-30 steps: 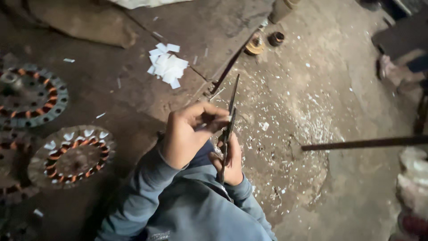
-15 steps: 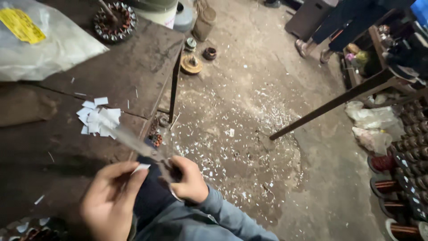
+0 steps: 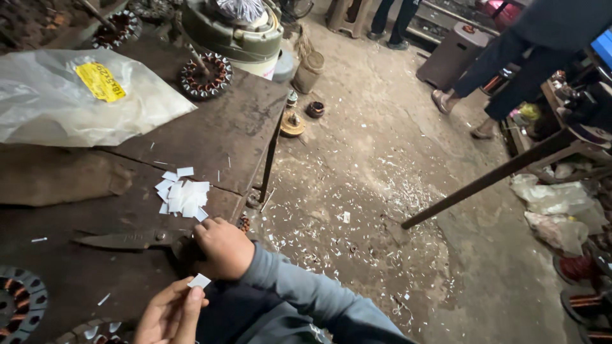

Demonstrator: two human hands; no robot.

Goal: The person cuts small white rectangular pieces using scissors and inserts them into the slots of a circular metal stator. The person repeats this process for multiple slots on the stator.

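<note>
At a dark worktop point(image 3: 210, 137), seen from the head camera, the right hand point(image 3: 223, 247) is closed around the handles of a pair of large shears point(image 3: 131, 240) lying flat, blades pointing left. The left hand point(image 3: 169, 315) pinches a small white paper slip point(image 3: 199, 281) between thumb and fingers, just below the right hand. A pile of similar white slips point(image 3: 183, 195) lies near the worktop's edge, beside a clear plastic bag point(image 3: 83, 99). White scraps litter the floor point(image 3: 382, 191).
</note>
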